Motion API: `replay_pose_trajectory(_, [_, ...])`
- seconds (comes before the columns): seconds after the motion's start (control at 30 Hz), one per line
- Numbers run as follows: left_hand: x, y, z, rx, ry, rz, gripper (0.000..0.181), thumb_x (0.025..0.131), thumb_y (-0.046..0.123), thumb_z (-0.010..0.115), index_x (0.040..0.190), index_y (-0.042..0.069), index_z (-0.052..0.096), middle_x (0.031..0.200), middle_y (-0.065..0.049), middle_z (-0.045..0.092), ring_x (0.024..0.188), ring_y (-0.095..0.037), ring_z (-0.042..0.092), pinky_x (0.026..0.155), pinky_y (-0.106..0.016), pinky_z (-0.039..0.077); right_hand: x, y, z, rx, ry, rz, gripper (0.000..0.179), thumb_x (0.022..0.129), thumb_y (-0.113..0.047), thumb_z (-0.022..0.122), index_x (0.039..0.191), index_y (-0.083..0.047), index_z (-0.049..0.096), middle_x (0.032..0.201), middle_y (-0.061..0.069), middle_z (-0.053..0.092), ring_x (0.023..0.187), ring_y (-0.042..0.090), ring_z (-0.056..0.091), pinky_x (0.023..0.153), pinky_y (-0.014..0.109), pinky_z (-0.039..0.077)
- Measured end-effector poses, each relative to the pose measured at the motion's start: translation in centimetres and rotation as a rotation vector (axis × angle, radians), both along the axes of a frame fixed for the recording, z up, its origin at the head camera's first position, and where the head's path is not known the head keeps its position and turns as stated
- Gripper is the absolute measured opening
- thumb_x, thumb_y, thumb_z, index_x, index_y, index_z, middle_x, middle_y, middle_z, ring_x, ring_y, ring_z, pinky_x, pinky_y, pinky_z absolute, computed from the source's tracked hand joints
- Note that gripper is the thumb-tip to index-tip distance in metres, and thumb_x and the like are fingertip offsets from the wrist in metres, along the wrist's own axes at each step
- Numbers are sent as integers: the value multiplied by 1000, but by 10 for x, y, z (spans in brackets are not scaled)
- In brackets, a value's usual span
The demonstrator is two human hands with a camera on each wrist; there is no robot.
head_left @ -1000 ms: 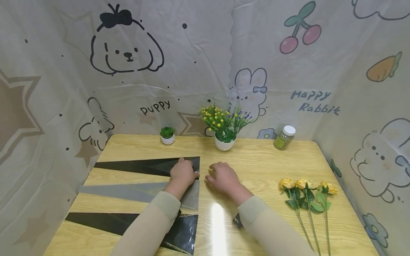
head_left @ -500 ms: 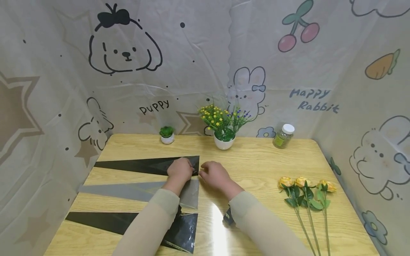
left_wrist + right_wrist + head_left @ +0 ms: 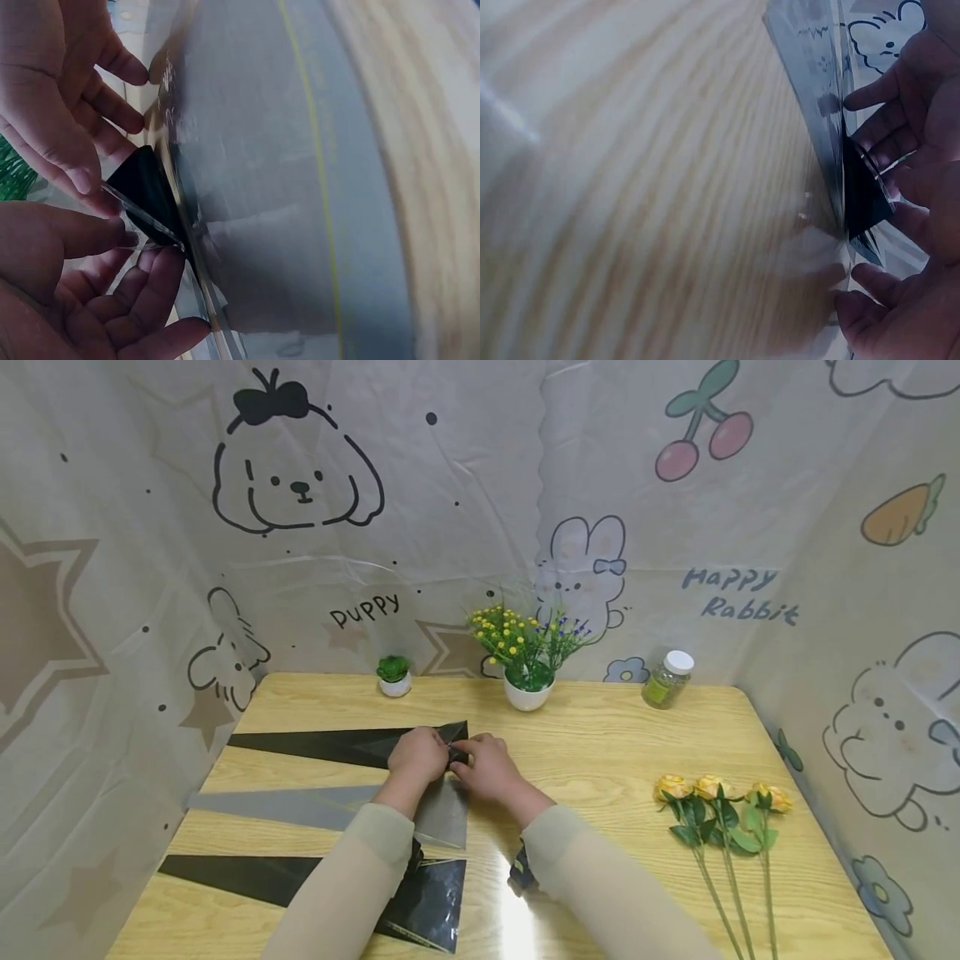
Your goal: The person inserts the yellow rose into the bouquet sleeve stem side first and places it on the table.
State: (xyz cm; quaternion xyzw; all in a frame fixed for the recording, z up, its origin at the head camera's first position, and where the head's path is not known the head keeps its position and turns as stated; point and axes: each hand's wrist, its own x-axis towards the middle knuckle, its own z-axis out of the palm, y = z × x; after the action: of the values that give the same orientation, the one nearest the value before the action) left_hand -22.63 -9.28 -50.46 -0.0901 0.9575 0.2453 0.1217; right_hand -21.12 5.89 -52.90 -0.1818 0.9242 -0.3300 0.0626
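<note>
Three flat, tapered plastic flower sleeves lie on the left of the table: the far black sleeve (image 3: 322,746), the middle grey sleeve (image 3: 300,806) and the near black sleeve (image 3: 247,877). Both hands meet at the wide end of the far one. My left hand (image 3: 418,755) pinches its clear film between thumb and fingers (image 3: 154,289), as the left wrist view shows. My right hand (image 3: 487,766) pinches the same end from the right. Between the hands, the sleeve's mouth (image 3: 864,196) is raised and parted, with dark film folded outward.
Three yellow roses (image 3: 720,810) with long stems lie at the right. Along the back stand a small succulent pot (image 3: 393,683), a white pot of yellow and blue flowers (image 3: 528,693) and a white-lidded jar (image 3: 667,681). A printed cloth (image 3: 465,552) hangs behind.
My right hand has moved left from the bare table to the far sleeve's wide end and taken hold of it. The sleeve's end has lifted and opened slightly.
</note>
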Motion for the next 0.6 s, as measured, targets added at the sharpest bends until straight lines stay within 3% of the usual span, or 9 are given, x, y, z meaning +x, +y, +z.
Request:
replay_pose_trajectory(0.17, [0, -1, 1, 7, 6, -1, 31, 106, 24, 56, 80, 14, 68, 94, -10, 71, 73, -25, 63, 58, -38, 49, 2, -4, 0, 16, 28, 3, 43, 103, -21, 67, 140, 1, 65, 141, 30, 59, 133, 46, 52, 112, 55, 38])
replay_pose_trajectory(0.3, [1, -1, 3, 36, -4, -4, 33, 107, 24, 55, 76, 14, 63, 80, -8, 66, 67, -25, 61, 55, -37, 45, 2, -5, -3, 12, 40, -18, 38, 102, -21, 66, 131, 5, 69, 139, 31, 59, 134, 48, 51, 114, 56, 37])
replay_pose_trajectory(0.4, [1, -3, 4, 58, 3, -1, 33, 106, 24, 54, 75, 13, 59, 75, -7, 62, 65, -25, 60, 55, -36, 43, 5, -9, 0, 20, 42, -6, 35, 102, -19, 66, 130, 2, 71, 143, 33, 57, 138, 50, 48, 116, 58, 36])
replay_pose_trajectory(0.6, [-1, -4, 4, 75, 11, 21, 40, 107, 43, 55, 94, 8, 70, 93, -12, 70, 77, -29, 64, 63, -41, 49, 10, -12, 5, 28, 2, 13, 35, 103, -19, 64, 135, -6, 69, 152, 33, 49, 143, 53, 42, 113, 66, 37])
